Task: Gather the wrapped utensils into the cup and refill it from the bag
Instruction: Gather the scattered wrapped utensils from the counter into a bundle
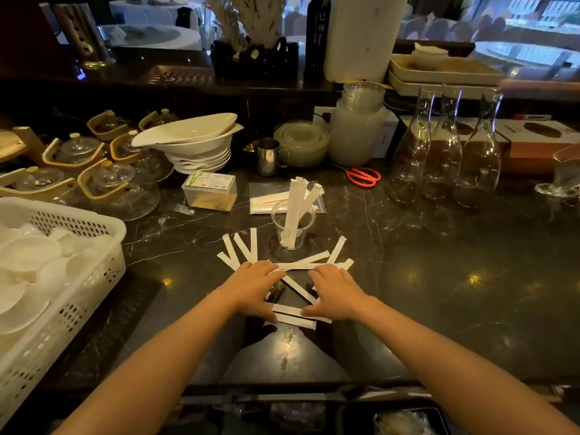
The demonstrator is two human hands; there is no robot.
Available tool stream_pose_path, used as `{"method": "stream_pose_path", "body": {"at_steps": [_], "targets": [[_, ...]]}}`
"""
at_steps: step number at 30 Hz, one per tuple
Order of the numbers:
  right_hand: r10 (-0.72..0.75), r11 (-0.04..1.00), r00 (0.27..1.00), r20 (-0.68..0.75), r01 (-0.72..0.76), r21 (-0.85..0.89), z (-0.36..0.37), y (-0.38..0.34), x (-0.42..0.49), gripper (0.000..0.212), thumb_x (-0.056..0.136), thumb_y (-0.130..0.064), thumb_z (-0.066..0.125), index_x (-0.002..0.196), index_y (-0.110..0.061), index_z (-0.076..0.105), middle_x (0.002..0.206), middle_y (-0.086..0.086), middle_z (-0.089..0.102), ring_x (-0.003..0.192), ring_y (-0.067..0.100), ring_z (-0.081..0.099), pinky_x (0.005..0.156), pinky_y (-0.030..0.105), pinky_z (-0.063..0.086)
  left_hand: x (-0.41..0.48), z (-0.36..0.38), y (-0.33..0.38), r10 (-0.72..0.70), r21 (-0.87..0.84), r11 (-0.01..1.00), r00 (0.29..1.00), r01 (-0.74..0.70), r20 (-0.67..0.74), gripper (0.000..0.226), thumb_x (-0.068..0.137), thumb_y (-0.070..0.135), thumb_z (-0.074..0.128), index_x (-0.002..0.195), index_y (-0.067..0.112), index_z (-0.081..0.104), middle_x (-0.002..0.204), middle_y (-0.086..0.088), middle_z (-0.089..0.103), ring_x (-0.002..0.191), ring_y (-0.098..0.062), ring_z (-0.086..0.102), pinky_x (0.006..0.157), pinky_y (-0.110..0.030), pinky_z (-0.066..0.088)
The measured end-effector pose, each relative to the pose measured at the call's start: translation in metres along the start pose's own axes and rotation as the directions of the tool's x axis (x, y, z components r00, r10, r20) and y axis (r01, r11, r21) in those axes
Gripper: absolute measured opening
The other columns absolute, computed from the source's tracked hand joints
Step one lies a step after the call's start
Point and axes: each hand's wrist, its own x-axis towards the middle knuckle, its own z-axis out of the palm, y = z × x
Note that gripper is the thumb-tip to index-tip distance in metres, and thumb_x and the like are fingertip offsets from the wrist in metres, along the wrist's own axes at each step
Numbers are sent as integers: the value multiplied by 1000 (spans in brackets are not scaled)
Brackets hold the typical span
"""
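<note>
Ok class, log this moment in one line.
gathering | left hand: pressing loose wrapped utensils | right hand: same | clear cup: partly filled | bag: behind cup

Wrapped utensils partly beneath left hand and right hand

Right side of the counter is wide open, bare stone from the near edge to the glass carafes and scissors at the far end. Left is tight: a white basket walls off the near left, teapots and a toothpick box crowd behind it. Dead centre the cup stands just in front of the bag, wrapped utensils fanned out near-left and near-right of it.
</note>
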Motion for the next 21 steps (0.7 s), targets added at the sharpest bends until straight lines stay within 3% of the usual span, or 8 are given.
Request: {"method": "stream_pose_path", "body": {"at_steps": [7, 14, 21], "targets": [[-73, 993, 997, 36, 76, -93, 8, -20, 4, 69, 72, -52, 64, 119, -7, 43, 128, 12, 46, 119, 28, 39, 102, 43, 32, 14, -2, 10, 75, 149, 985, 995, -83, 60, 92, 69, 42, 69, 141, 20, 16, 151, -4, 23, 135, -25, 21, 109, -39, 22], [-29, 993, 999, 25, 32, -113, 11, -30, 11, 63, 73, -45, 66, 118, -7, 44, 122, 13, 49, 113, 29, 43, 97, 42, 36, 22, -1, 14, 72, 169, 982, 993, -87, 97, 83, 69, 40, 69, 137, 15, 28, 143, -8, 34, 128, -27, 28, 107, -40, 25], [-57, 993, 998, -17, 55, -103, 14, -36, 8, 29, 81, -28, 57, 99, -6, 55, 104, 15, 60, 96, 32, 55, 74, 35, 34, 21, 5, 18, 123, 168, 978, 992, -125, 26, 49, 71, 33, 64, 115, 13, 50, 122, -9, 51, 112, -25, 42, 93, -36, 32]]}}
